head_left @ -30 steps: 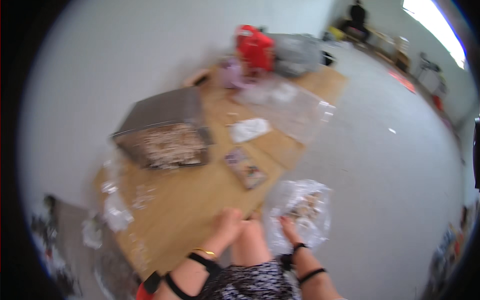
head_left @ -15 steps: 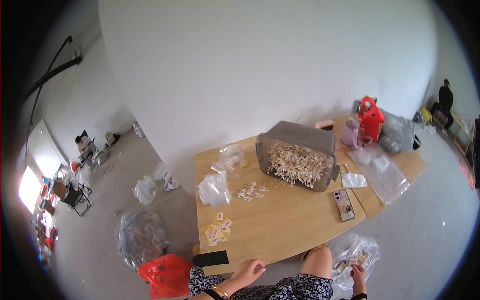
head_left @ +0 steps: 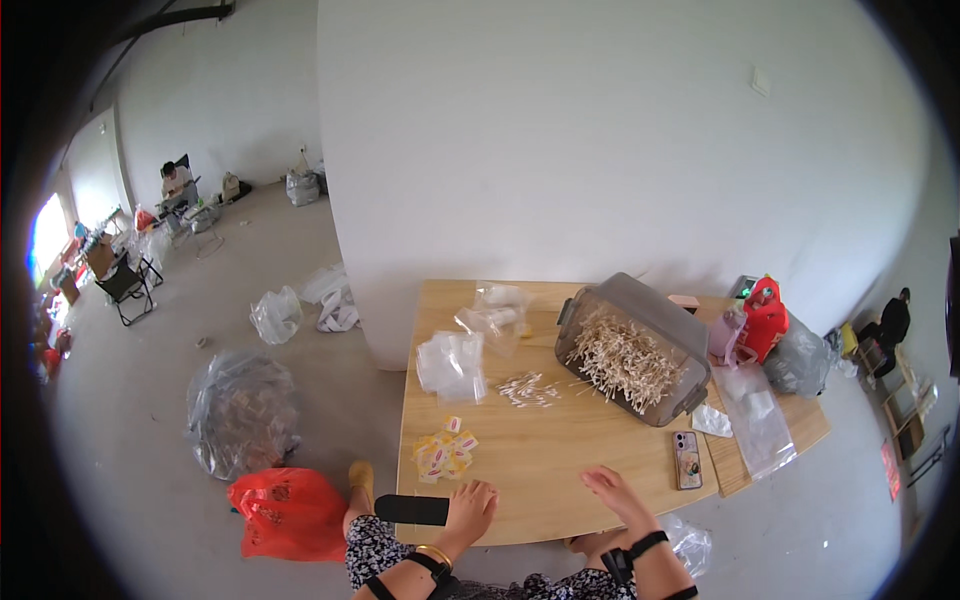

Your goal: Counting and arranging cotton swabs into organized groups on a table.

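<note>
My left hand point(head_left: 472, 512) is at the table's front edge, beside a black flat strip point(head_left: 412, 510); its fingers are loosely bent and I see nothing in them. Over the front of the table, my right hand point(head_left: 608, 490) reaches in with fingers stretched out, holding nothing visible. A pile of small yellow-and-white packets point(head_left: 443, 455) lies just beyond my left hand. Farther back are loose cotton swabs point(head_left: 528, 390) and clear plastic bags point(head_left: 450, 366). A grey translucent bin point(head_left: 640, 300) lies on its side, its mouth towards me, full of cotton swabs point(head_left: 622, 362).
On the right stand a phone point(head_left: 687, 460), a white tissue pack point(head_left: 711, 420), a flat clear bag point(head_left: 757, 430) and a red bag point(head_left: 764, 318). Floor items include a red plastic bag point(head_left: 290, 512), a large clear sack point(head_left: 240, 415) and a clear bag point(head_left: 690, 545) below the table.
My right hand has risen from the clear bag of small pieces beside my leg to above the table's front. My left hand has shifted towards the black strip. The view has turned.
</note>
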{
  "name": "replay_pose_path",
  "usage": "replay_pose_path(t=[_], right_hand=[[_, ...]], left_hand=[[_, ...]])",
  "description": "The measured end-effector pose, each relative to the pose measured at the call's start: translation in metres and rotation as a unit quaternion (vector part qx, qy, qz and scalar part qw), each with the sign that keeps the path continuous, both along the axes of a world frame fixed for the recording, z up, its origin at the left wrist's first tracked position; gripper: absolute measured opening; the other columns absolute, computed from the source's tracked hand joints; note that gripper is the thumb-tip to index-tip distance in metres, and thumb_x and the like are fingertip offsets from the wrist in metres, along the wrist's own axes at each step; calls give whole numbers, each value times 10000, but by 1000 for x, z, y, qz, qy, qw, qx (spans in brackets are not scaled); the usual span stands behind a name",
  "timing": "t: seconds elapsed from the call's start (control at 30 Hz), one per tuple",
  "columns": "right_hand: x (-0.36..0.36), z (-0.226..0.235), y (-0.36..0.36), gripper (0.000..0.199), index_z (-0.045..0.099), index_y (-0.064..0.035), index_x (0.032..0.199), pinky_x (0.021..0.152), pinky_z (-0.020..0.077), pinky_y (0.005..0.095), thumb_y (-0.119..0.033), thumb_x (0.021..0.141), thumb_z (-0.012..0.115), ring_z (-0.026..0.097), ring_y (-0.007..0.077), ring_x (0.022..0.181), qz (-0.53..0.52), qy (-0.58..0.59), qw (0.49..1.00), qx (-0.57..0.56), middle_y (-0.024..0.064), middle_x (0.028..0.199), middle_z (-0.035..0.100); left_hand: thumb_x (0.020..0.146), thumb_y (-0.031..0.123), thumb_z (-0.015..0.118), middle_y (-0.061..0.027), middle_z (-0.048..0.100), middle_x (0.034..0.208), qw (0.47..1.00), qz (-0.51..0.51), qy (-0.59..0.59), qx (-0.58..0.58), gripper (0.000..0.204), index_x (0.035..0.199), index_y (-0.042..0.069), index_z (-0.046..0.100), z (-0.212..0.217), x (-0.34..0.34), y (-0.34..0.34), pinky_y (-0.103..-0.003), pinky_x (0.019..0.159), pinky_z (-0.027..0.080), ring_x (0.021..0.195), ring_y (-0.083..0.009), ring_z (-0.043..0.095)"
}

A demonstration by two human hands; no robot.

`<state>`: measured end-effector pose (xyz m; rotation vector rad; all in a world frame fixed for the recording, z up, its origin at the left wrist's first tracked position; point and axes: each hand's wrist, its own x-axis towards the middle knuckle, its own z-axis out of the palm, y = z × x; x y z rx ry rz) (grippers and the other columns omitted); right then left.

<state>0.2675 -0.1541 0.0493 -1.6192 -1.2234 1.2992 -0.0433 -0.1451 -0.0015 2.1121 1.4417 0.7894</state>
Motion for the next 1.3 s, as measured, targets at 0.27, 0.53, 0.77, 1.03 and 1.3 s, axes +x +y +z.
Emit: replay_pose_path(t=[0.27, 0.53, 0.77, 1.03, 1.3], right_hand=[[-16, -61, 158, 281, 639, -40, 1129, 929, 481, 330, -282, 1049, 522, 633, 199, 1053, -22, -146, 975, 163, 74, 1070, 695], [-89, -55, 251, 250, 646, -121, 1207, 1059, 401, 449, -182, 995, 529, 513, 332, 1230, 44, -389, 868, 306, 94, 1294, 594], [-83, -83, 264, 257, 660, -122, 1213, 1033, 413, 455, -149, 992, 533, 511, 346, 1203, 19, -377, 876, 300, 104, 1260, 598], [-102, -82, 161, 225, 681, -122, 1154, 1015, 425, 465, -112, 953, 580, 528, 348, 1173, -16, -357, 881, 311, 120, 1250, 593], [-115, -87, 68, 274, 675, -135, 1199, 1032, 423, 462, -86, 942, 592, 522, 344, 1200, -30, -343, 896, 282, 125, 1297, 575]], left_hand=[[893, 163, 615, -56, 599, 986, 996, -2, 19, 85, 100, 986, 131, 636, -20, 35, 22, -438, 850, 433, 983, -279, 586], [877, 182, 628, -26, 599, 1054, 997, 6, 65, 45, 154, 1029, 163, 625, -23, 20, 22, -415, 833, 418, 980, -232, 584], [847, 184, 642, -15, 604, 1066, 997, -13, 67, 24, 201, 1046, 166, 629, -16, 26, 24, -409, 834, 415, 982, -219, 585], [857, 189, 624, -40, 599, 1038, 997, -3, 70, 39, 172, 1022, 141, 621, -17, 23, 23, -423, 841, 415, 983, -243, 577], [838, 195, 638, -81, 585, 1046, 997, -1, 61, 48, 208, 1026, 114, 603, -24, 25, 23, -437, 865, 413, 999, -291, 569]])
